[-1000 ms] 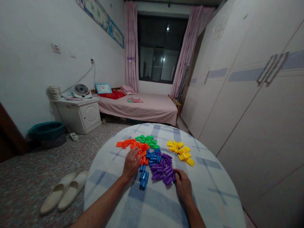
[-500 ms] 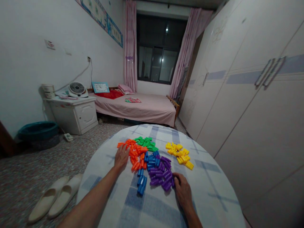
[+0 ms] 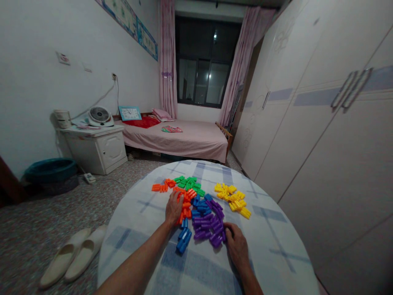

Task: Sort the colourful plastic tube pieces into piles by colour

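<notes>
My left hand (image 3: 174,208) lies on the left side of the orange plastic pieces (image 3: 186,205), its fingers apart and resting against them. Some orange pieces are hidden beneath it. Beside the right edge of the purple pieces (image 3: 211,225) is my right hand (image 3: 237,245), fingers loosely bent with a gap at the thumb, the tips touching the pile. Blue pieces (image 3: 201,207) lie between orange and purple, and a short row of blue ones (image 3: 183,239) reaches toward me. Green pieces (image 3: 190,184) touch the orange pile at the back. Yellow pieces (image 3: 233,198) form a separate group.
Everything lies on a round table with a checked cloth (image 3: 260,262). Beyond it stand a bed (image 3: 196,137), a white cabinet (image 3: 112,149) with a fan (image 3: 100,115), and a wardrobe (image 3: 331,164) on the right. Slippers (image 3: 76,258) and a teal bin (image 3: 50,170) are on the floor.
My left hand has moved right and slightly toward me, pushing orange pieces against the blue ones. A few orange pieces stay behind at the far left. My right hand has hardly moved.
</notes>
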A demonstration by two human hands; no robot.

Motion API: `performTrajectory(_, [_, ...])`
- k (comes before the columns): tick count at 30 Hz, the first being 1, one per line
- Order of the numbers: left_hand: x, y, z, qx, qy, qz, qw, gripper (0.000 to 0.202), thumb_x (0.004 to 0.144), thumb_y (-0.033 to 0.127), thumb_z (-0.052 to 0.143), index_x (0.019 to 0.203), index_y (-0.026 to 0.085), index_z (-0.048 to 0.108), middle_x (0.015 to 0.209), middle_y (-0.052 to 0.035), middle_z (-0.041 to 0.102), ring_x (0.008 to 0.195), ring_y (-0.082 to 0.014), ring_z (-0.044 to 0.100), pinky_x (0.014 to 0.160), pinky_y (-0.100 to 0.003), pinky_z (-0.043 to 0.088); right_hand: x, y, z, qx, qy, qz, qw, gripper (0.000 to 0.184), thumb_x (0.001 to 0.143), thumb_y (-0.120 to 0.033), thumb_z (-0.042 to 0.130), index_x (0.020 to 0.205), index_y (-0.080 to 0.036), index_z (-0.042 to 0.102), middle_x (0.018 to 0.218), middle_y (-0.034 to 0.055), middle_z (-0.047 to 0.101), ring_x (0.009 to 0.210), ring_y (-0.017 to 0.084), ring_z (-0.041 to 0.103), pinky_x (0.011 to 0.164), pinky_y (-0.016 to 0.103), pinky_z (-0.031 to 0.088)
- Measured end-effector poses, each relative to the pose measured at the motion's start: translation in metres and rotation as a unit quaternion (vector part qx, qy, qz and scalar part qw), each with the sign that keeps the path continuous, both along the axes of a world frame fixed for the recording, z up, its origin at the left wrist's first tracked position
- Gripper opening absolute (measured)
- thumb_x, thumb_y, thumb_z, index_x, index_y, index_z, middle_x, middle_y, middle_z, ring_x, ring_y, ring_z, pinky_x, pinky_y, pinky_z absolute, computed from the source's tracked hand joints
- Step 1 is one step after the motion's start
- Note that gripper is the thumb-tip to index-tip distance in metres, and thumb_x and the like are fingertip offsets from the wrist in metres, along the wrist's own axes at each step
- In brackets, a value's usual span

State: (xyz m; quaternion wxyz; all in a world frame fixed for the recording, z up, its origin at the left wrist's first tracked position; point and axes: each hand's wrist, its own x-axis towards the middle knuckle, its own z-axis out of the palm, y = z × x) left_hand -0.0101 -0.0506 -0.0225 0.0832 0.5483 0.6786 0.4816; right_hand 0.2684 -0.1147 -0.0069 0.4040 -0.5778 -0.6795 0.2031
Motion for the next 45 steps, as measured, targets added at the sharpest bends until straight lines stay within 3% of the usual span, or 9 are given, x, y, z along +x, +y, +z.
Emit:
performTrajectory(5, [0.023,-0.014,0.008,0.025,-0.001,-0.033,0.999,0.029,0.089,0.031,0.039,0.108,0.018,0.058,0.123,-0.0108,0.053,0.122,-0.0225,0.046,0.108,-0.044,0.035,0.000,0.000,-0.001,-0.003,0.002,-0.004,1.000,0.034,0.082,-0.035,0.038,0.093,-0.018,0.065,0.095,0.0066,0.067,0.091,0.019,0.060,0.084,0.029,0.044])
performTrajectory(12, [0.056,-0.038,0.039,0.040,0.079,-0.123,0.988,0.026,0.085,0.029,0.047,0.106,0.022,0.061,0.129,-0.0078,0.052,0.122,-0.0226,0.046,0.106,-0.043,0.037,0.001,0.002,-0.003,-0.006,-0.006,0.003,1.000,0.035,0.083,-0.035,0.037,0.095,-0.018,0.065,0.097,0.0073,0.067,0.092,0.019,0.060,0.086,0.030,0.043])
performTrajectory(19, [0.084,-0.067,0.053,0.053,0.176,-0.290,0.939,0.023,0.086,0.028,0.048,0.103,0.024,0.064,0.112,-0.0060,0.063,0.105,-0.0203,0.056,0.094,-0.038,0.043,0.002,0.002,-0.004,0.004,0.001,0.003,1.000,0.034,0.083,-0.034,0.038,0.094,-0.018,0.065,0.097,0.0068,0.067,0.092,0.019,0.060,0.086,0.029,0.044])
performTrajectory(23, [0.090,-0.084,0.051,0.052,0.229,-0.335,0.913,0.023,0.085,0.028,0.053,0.106,0.024,0.062,0.109,-0.0051,0.063,0.103,-0.0201,0.054,0.097,-0.039,0.038,0.002,0.002,-0.004,0.003,0.008,0.002,1.000,0.033,0.083,-0.033,0.038,0.094,-0.018,0.065,0.097,0.0064,0.067,0.092,0.019,0.060,0.087,0.030,0.044])
performTrajectory(26, [0.090,-0.100,0.050,0.040,0.262,-0.349,0.899,0.033,0.083,0.034,0.056,0.114,0.024,0.056,0.120,-0.0056,0.058,0.111,-0.0219,0.050,0.101,-0.042,0.035,0.001,0.002,-0.002,-0.004,0.016,0.004,1.000,0.033,0.083,-0.035,0.038,0.093,-0.018,0.065,0.097,0.0063,0.067,0.093,0.019,0.061,0.087,0.030,0.044])
performTrajectory(32, [0.085,-0.127,0.048,0.035,0.343,-0.411,0.844,0.071,0.070,0.066,0.058,0.128,0.026,0.046,0.136,-0.0084,0.047,0.131,-0.0323,0.032,0.109,-0.056,0.019,0.000,0.000,0.001,-0.016,0.021,0.006,1.000,0.036,0.085,-0.040,0.036,0.093,-0.019,0.064,0.096,0.0068,0.067,0.091,0.019,0.061,0.086,0.031,0.044])
performTrajectory(34, [0.087,-0.129,0.044,0.030,0.352,-0.415,0.838,0.076,0.067,0.068,0.059,0.128,0.026,0.045,0.137,-0.0086,0.045,0.133,-0.0330,0.029,0.110,-0.057,0.016,0.000,0.000,0.001,-0.015,0.022,0.005,1.000,0.036,0.085,-0.040,0.036,0.093,-0.019,0.064,0.096,0.0068,0.067,0.091,0.019,0.061,0.086,0.030,0.044])
performTrajectory(40, [0.090,-0.109,0.032,0.012,0.331,-0.338,0.881,0.058,0.074,0.056,0.061,0.122,0.026,0.050,0.134,-0.0083,0.048,0.130,-0.0295,0.035,0.110,-0.054,0.017,0.000,0.003,-0.003,-0.010,0.019,0.006,1.000,0.036,0.084,-0.039,0.037,0.093,-0.018,0.064,0.096,0.0067,0.067,0.092,0.020,0.060,0.086,0.031,0.044])
performTrajectory(45, [0.085,-0.098,0.035,-0.004,0.333,-0.348,0.876,0.065,0.070,0.062,0.062,0.124,0.028,0.050,0.139,-0.0086,0.043,0.129,-0.0319,0.036,0.107,-0.055,0.022,0.001,0.003,-0.004,-0.003,0.020,0.000,1.000,0.036,0.083,-0.037,0.037,0.096,-0.018,0.064,0.098,0.0075,0.066,0.094,0.020,0.060,0.088,0.032,0.044])
